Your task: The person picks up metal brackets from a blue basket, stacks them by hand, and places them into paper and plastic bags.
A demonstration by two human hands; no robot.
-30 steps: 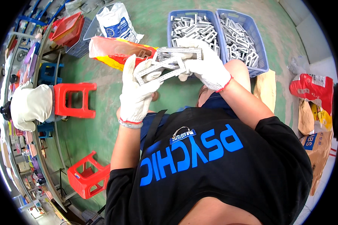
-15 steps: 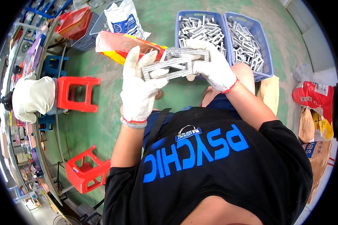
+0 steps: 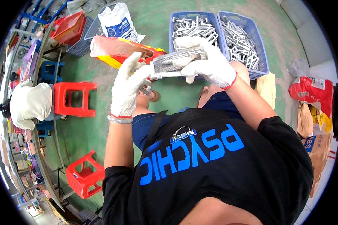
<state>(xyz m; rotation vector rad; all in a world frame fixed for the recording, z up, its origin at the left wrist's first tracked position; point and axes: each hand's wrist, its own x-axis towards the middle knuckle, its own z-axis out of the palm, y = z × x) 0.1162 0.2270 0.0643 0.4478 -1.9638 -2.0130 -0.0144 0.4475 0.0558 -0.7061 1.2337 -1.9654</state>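
Well left of the L hand (image 3: pixel 124 92), co-worker (image 3: pixel 32 105) in pale top, by a red stool (image 3: pixel 61 99). Nearer, lower left of L hand, 2nd stool (image 3: pixel 84 182), also red. Just beyond L hand: red/yellow bag (image 3: pixel 110 48), w/ white bag (image 3: pixel 120 28) farther off behind it. L hand gloved, fingers bent at left end of grey frame (image 3: pixel 169 64); a grey piece (image 3: pixel 145 90) shows by its palm, can't tell if gripped. Frame spans btwn the hands, tilted, poss. more than one pc. Gloved R hand (image 3: pixel 210 65) clamped on its right end. Beyond R hand: blue crate (image 3: pixel 171 33) & 2nd crate (image 3: pixel 262 56), both w/ many frames. Far right of R hand: red sack (image 3: pixel 313 93).
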